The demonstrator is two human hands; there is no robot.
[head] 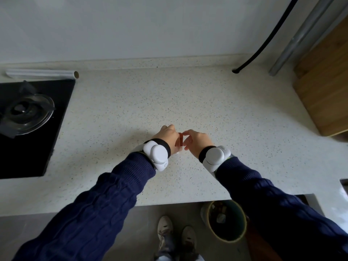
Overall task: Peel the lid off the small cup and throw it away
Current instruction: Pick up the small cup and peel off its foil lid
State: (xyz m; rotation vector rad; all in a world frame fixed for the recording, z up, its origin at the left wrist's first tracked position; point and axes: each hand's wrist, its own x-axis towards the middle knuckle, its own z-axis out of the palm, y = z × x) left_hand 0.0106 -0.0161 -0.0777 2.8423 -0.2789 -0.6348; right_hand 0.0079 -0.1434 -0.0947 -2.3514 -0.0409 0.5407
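Over the middle of the speckled white counter (169,95), my two hands meet around a small cup (181,141) with reddish contents. Only a sliver of the cup shows between my fingers. My left hand (168,135) wraps the cup from the left. My right hand (195,141) has its thumb and forefinger pinched at the cup's top edge, where the lid is; the lid itself is too hidden to make out. Both wrists carry white trackers.
A round bin (227,221) with scraps inside stands on the floor below the counter's front edge, to my right. A black stove (28,117) fills the left side. A wooden board (323,87) leans at the right, beside a metal pipe and a black hose.
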